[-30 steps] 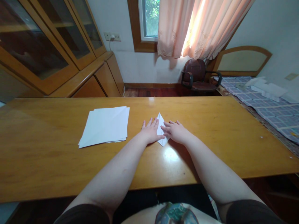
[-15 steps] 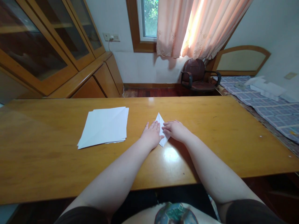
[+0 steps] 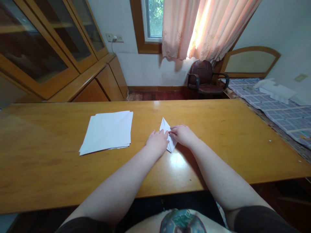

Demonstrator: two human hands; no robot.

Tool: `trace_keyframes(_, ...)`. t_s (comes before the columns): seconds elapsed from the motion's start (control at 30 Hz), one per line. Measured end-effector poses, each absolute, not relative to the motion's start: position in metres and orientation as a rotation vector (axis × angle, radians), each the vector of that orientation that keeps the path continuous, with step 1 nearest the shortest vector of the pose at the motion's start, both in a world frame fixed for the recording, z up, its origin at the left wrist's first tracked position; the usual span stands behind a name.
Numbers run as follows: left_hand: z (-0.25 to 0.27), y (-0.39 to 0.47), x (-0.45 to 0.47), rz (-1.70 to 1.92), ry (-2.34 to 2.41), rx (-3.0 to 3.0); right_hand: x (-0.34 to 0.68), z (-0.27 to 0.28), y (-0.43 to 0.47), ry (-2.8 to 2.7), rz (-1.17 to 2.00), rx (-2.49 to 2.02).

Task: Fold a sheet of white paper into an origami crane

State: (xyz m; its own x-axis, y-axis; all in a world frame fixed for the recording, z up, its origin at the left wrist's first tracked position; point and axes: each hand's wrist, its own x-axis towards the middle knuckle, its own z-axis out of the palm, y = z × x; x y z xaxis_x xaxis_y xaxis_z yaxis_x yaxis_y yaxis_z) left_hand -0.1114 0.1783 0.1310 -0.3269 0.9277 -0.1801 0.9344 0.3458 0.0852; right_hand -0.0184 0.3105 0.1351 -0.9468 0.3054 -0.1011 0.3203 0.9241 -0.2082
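A small white folded paper (image 3: 164, 124), kite-shaped with a point at its far end and a crease down its middle, lies on the wooden table between my hands. My left hand (image 3: 157, 142) holds its left side down, with the fingers bent over the paper. Fingertips of my right hand (image 3: 182, 134) grip the right part near the middle crease; the thumb is mostly hidden. Part of the paper's centre is covered by the fingers, and its near corner shows below them.
On the left of the table (image 3: 48, 174) lies a stack of white paper sheets (image 3: 107, 132). Beyond the table stand a brown armchair (image 3: 204, 77) and a bed (image 3: 267, 97) with loose papers. A glass-door cabinet (image 3: 92, 81) stands at the far left.
The folded paper has turned slightly, its far point shifting left and its near corner right. My left fingers have drawn back and bent more. The right hand stays nearly in place.
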Motion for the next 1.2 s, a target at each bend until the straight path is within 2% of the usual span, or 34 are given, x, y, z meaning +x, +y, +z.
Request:
trace_keyframes(0.43, 0.128, 0.179, -0.102, -0.074, 2.47, 1.593, -0.015, 0.137, 0.306, 3.031, -0.12, 0.682)
trace_keyframes(0.6, 0.131, 0.179, -0.103, -0.026, 2.476, 1.659, -0.019, 0.133, 0.304, 3.064, -0.197, 0.474)
trace_keyframes(1.2, 0.143, 0.178, -0.104, -0.083, 2.443, 1.645, -0.022, 0.123, 0.303, 3.067, -0.327, 0.361)
